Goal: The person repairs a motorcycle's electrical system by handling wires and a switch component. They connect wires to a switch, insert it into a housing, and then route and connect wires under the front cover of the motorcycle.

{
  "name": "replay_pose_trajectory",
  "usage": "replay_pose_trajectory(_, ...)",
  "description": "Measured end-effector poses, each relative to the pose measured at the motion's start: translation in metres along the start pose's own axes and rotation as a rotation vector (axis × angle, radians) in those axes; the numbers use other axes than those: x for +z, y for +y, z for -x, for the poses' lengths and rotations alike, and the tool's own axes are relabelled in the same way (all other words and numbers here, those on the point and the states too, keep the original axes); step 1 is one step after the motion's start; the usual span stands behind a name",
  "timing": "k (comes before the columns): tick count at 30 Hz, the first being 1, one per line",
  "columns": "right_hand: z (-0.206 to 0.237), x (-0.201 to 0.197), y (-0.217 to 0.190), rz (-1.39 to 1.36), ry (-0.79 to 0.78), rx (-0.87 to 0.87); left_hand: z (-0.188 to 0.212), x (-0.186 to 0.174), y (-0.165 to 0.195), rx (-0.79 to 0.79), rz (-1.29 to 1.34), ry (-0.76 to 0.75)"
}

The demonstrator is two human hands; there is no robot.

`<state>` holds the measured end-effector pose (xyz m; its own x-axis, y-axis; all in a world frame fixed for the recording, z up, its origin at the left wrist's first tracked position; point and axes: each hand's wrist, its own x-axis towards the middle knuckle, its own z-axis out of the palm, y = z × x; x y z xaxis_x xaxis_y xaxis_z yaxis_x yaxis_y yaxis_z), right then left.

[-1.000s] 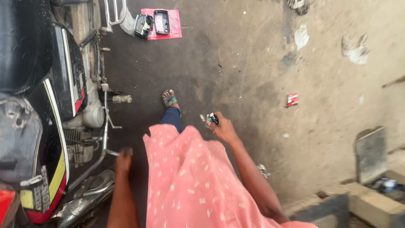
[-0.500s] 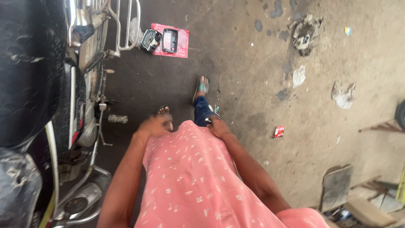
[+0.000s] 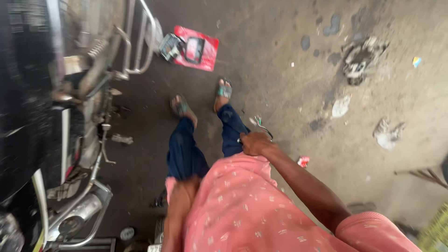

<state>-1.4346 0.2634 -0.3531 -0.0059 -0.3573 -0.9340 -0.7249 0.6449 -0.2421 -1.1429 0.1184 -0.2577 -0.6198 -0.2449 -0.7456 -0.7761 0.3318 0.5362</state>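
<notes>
Right hand [image 3: 254,143] fisted on small wired part [image 3: 258,124], now lower by thigh. Left hand [image 3: 184,186] dropped near hip, blurred; grip indeterminate. Motorcycle [image 3: 70,116] left.

Soft daylight, motion blur, dark left edge

- 1 motorcycle [image 3: 56,116], left side, blurred
- 1 red packet [image 3: 198,49] on the floor, with 2 dark parts lying on it
- 2 sandalled feet [image 3: 224,91]
- 2 hands: right hand [image 3: 254,142] gripping 1 small wired part [image 3: 259,123]; left hand [image 3: 184,186] down by the thigh
- 1 small red scrap [image 3: 303,161]
- roughly 3 pale rags or litter bits [image 3: 387,134], count uncertain
</notes>
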Motion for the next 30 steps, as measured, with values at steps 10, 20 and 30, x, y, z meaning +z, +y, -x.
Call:
replay_pose_trajectory(10, -0.289, -0.091, 0.03, -0.179, 1.055, -0.067, -0.282, -0.032, -0.133, 0.019, -0.017, -0.004)
replay_pose_trajectory(20, -0.446, -0.109, 0.063, -0.083, 1.403, -0.478, -0.684, -0.014, -0.297, 0.059, -0.38, 0.495)
replay_pose_trajectory(30, -0.436, -0.115, 0.049, -0.21, 1.561, -0.571, -0.657, -0.018, -0.322, 0.139, -0.458, 0.621)
